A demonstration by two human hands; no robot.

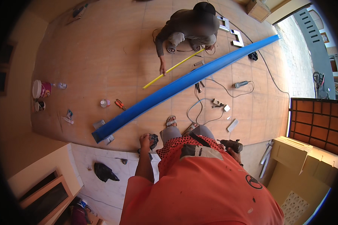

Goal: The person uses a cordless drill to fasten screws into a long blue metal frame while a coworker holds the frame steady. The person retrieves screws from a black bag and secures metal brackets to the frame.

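Observation:
My left hand (145, 141) is closed on a crumpled black plastic bag (153, 140) beside my left knee. On the other side, my right hand (234, 154) grips a dark power tool that looks like a cordless drill (232, 145); its front end is hard to make out. In front of my feet a long blue channel, like a gutter (176, 86), lies diagonally across the tiled floor, its near left end on a clear block-like support (108, 140). Beyond it a co-worker (191, 26) crouches, both hands on an extended yellow tape measure (172, 69).
Orange-handled pliers (119, 104) and a clear tub (104, 103) lie left of the channel. On the right are an angle grinder (241, 84), trailing cables, a power strip (217, 102) and white metal frames (236, 38). Paint buckets (41, 89) stand far left; another black bag (105, 172) lies behind.

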